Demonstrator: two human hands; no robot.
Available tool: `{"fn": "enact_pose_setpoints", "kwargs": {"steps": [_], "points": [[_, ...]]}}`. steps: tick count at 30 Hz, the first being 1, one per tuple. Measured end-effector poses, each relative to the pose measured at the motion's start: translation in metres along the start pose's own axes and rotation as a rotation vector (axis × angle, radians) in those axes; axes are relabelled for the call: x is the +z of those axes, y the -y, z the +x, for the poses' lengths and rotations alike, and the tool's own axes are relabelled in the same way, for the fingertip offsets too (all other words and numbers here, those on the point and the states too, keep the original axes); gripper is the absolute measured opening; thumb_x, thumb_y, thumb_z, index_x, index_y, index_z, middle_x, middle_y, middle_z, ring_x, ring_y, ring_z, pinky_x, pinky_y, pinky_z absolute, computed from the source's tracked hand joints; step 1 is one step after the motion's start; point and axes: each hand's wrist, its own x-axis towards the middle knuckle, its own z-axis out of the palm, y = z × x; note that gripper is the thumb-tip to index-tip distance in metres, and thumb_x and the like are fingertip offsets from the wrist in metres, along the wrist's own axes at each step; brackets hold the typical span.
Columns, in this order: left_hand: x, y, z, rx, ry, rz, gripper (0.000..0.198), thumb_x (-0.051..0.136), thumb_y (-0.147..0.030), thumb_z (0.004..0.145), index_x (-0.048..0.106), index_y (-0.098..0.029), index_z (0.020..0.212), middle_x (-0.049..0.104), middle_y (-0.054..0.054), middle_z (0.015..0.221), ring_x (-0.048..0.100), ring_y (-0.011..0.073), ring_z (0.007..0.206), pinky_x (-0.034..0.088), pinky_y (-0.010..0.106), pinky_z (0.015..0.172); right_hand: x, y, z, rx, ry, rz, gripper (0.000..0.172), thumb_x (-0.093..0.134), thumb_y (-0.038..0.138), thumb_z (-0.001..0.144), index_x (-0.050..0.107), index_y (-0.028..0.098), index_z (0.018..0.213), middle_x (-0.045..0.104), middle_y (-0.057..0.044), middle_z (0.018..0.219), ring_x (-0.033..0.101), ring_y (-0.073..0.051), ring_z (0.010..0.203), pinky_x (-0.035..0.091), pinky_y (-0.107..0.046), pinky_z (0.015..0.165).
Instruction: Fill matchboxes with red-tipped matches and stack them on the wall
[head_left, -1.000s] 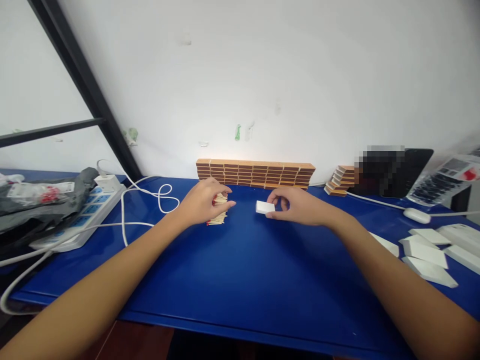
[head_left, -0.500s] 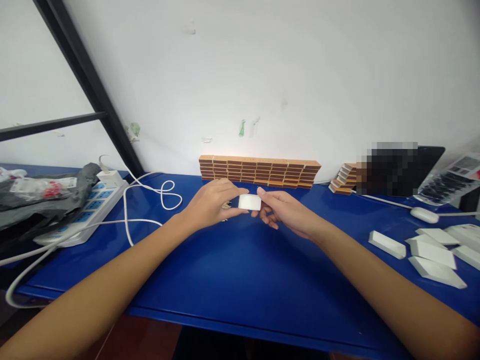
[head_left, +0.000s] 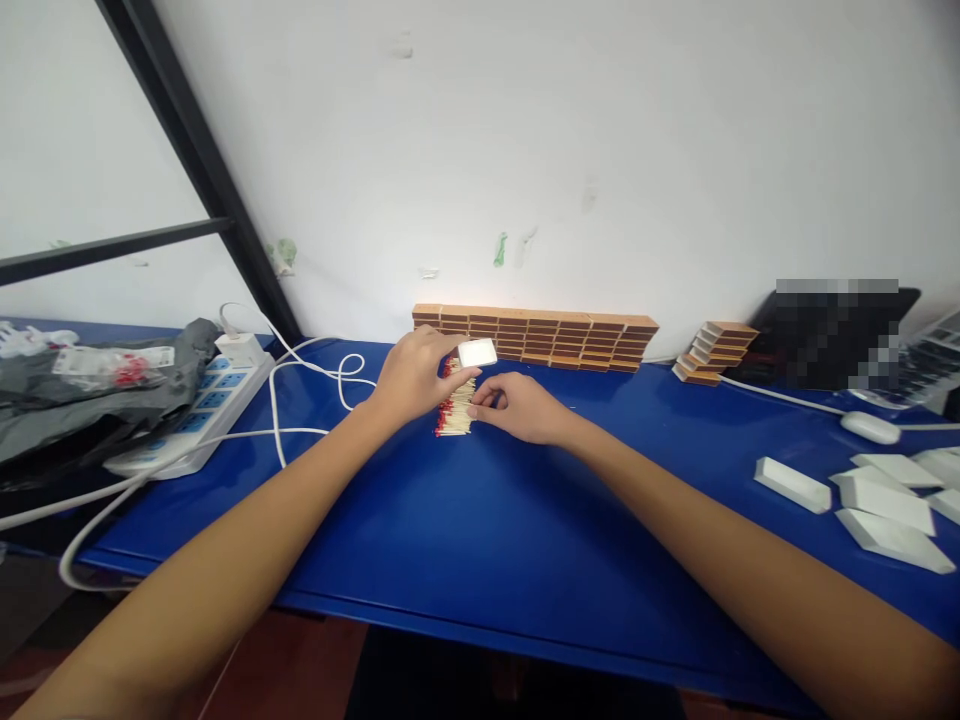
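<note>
"Matches (head_left: 454, 412) first: where do they lie?"

"In a loose heap on the blue table (head_left: 525, 540), red heads showing along its left side. It sits just in front of the long row of brown matchboxes (head_left: 536, 338) stacked against the wall. Both hands are right at it."

"And the hands?"

"The left hand (head_left: 415, 375) holds a small white box (head_left: 477, 352) lifted clear above the far end of the heap. Its fingers are clamped on the box's near end, thumb below and forefinger on top. The right hand (head_left: 517, 407) rests against the heap's right side, fingers curled together with the tips at the sticks. Whether any match is pinched between them I cannot tell, because the knuckles hide it."

"What could go wrong from here?"

"I'd judge the heap the weak spot. Nothing walls it in, so a sideways nudge from the right hand could fan the sticks across the table or roll some toward the brown matchboxes. The white box is held by one end in a light pinch. If it tilts it could slip and drop onto the heap, scattering it. If it is squeezed too hard, thin card might dent."

"Anything nearby to snag?"

"A white cable (head_left: 300, 431) runs under the left forearm's side toward a power strip (head_left: 196, 410), and a dragging elbow could catch it. The flat white pieces (head_left: 793, 484) and the mouse (head_left: 870, 427) lie well apart to the right."
</note>
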Motion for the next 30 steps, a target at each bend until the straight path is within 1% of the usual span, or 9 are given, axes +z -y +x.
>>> {"fn": "enact_pose_setpoints", "kwargs": {"steps": [4,8,11,14,18,22,25,27,30], "points": [[0.0,0.0,0.001,-0.005,0.006,-0.01,0.038,0.076,-0.044,0.095,0.074,-0.017,0.122,0.078,0.01,0.099,0.068,0.0278,0.096,0.054,0.042,0.087,0.002,-0.001,0.002,0.006,0.024,0.002,0.017,0.074,0.035,0.088,0.074,0.019,0.083,0.072,-0.001,0.077,0.056,-0.014,0.064,0.042,-0.029,0.064],[-0.001,-0.001,0.001,-0.001,0.021,-0.006,0.037,0.077,-0.042,0.095,0.074,-0.017,0.122,0.079,0.01,0.102,0.068,0.0279,0.098,0.054,0.041,0.087,-0.003,-0.002,-0.001,-0.067,0.069,0.051,0.027,0.071,0.044,0.089,0.074,0.018,0.082,0.072,-0.002,0.075,0.054,-0.014,0.063,0.041,-0.029,0.063],[-0.002,-0.001,0.001,0.008,0.023,-0.018,0.035,0.077,-0.041,0.095,0.074,-0.016,0.121,0.079,0.01,0.101,0.068,0.0278,0.097,0.054,0.042,0.087,-0.015,-0.005,-0.009,-0.114,0.104,0.075,0.031,0.072,0.049,0.088,0.078,0.019,0.087,0.075,-0.003,0.08,0.055,-0.015,0.067,0.043,-0.03,0.065],[0.0,-0.002,0.001,0.024,0.026,-0.029,0.035,0.076,-0.042,0.096,0.074,-0.017,0.121,0.079,0.01,0.102,0.068,0.0277,0.097,0.054,0.042,0.086,-0.033,-0.014,-0.021,-0.098,0.097,0.035,0.031,0.073,0.051,0.088,0.08,0.02,0.086,0.076,-0.004,0.08,0.058,-0.017,0.07,0.046,-0.031,0.067],[0.005,-0.007,-0.002,0.068,0.109,-0.028,0.036,0.078,-0.044,0.093,0.075,-0.017,0.118,0.077,0.009,0.095,0.066,0.0263,0.09,0.052,0.039,0.079,-0.056,-0.035,-0.04,-0.103,-0.016,-0.03,0.033,0.075,0.054,0.087,0.082,0.022,0.086,0.077,-0.005,0.08,0.063,-0.02,0.073,0.047,-0.033,0.069],[0.007,-0.013,-0.004,0.087,0.201,-0.021,0.031,0.083,-0.042,0.089,0.077,-0.018,0.108,0.073,0.007,0.087,0.064,0.0245,0.083,0.048,0.035,0.072,-0.066,-0.052,-0.049,-0.136,-0.096,-0.082,0.032,0.075,0.055,0.089,0.082,0.023,0.087,0.076,-0.006,0.082,0.063,-0.021,0.073,0.046,-0.034,0.067],[0.006,-0.016,-0.005,0.078,0.231,-0.018,0.031,0.085,-0.039,0.088,0.077,-0.017,0.11,0.073,0.008,0.09,0.065,0.0247,0.085,0.048,0.035,0.073,-0.065,-0.054,-0.05,-0.215,-0.168,-0.118,0.029,0.073,0.051,0.093,0.081,0.023,0.087,0.074,-0.006,0.081,0.061,-0.019,0.07,0.045,-0.034,0.066],[0.005,-0.018,-0.005,0.068,0.241,-0.027,0.033,0.085,-0.038,0.088,0.076,-0.017,0.112,0.074,0.007,0.09,0.065,0.0247,0.084,0.048,0.036,0.074,-0.064,-0.051,-0.05,-0.279,-0.233,-0.161,0.027,0.07,0.047,0.096,0.081,0.023,0.089,0.071,-0.005,0.079,0.06,-0.019,0.07,0.046,-0.035,0.067],[0.005,-0.022,-0.006,0.039,0.249,-0.074,0.03,0.084,-0.039,0.088,0.077,-0.019,0.11,0.074,0.006,0.088,0.065,0.0239,0.084,0.048,0.034,0.072,-0.063,-0.043,-0.052,-0.343,-0.336,-0.21,0.025,0.067,0.044,0.098,0.081,0.024,0.092,0.068,-0.006,0.079,0.059,-0.019,0.07,0.047,-0.036,0.068]]}}
